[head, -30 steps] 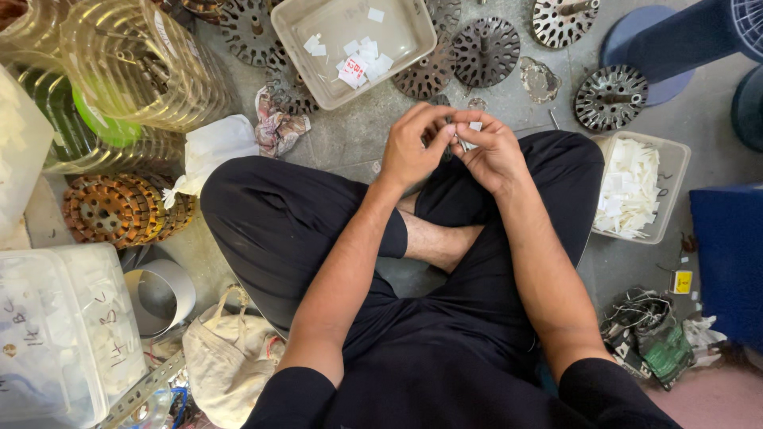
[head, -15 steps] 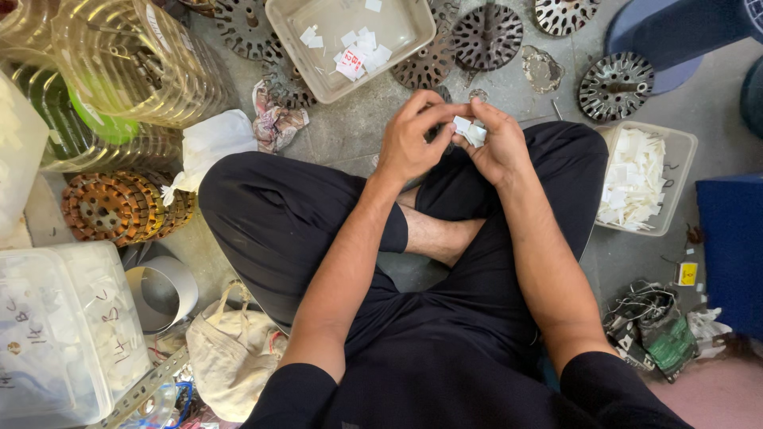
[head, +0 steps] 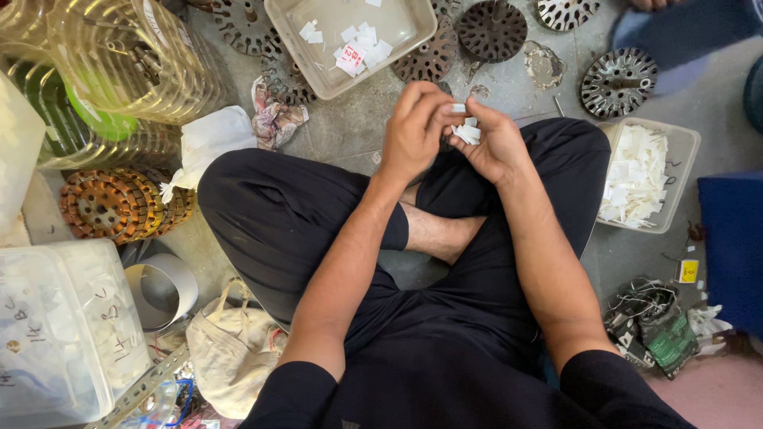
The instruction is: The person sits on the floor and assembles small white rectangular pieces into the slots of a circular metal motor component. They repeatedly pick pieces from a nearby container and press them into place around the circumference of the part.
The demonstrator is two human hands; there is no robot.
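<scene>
a person sits cross-legged on the grey floor (head: 358, 127). a beige tray (head: 318, 56) lies ahead, a clear tub of white strips (head: 640, 171) by the right knee. the left hand (head: 417, 131) and right hand (head: 497, 147) meet, both pinching small white paper pieces (head: 465, 131) above the lap.

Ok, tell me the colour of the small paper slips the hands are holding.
White: the small paper slips pinched between left hand and right hand, head view.
</scene>
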